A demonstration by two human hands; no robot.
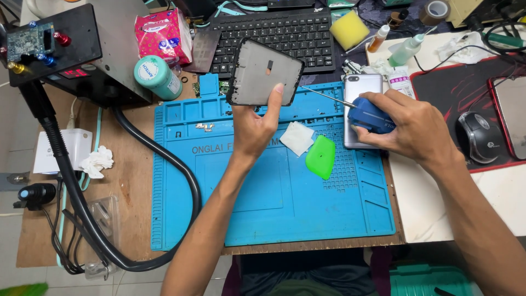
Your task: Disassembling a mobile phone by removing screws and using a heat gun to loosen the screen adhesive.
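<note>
A cluttered counter (131,192) carries one blue work mat (274,203). The left hand (255,129) grips one dark phone frame (263,71) above it. The right hand (408,126) clasps one blue screwdriver (367,114) over one silver phone (359,90); beside it lies one green pick (321,157).

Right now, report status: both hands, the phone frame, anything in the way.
Left hand holds dark phone frame tilted above blue mat. Right hand grips blue-handled screwdriver, over silver phone. White pad, green pick lie between.
</note>
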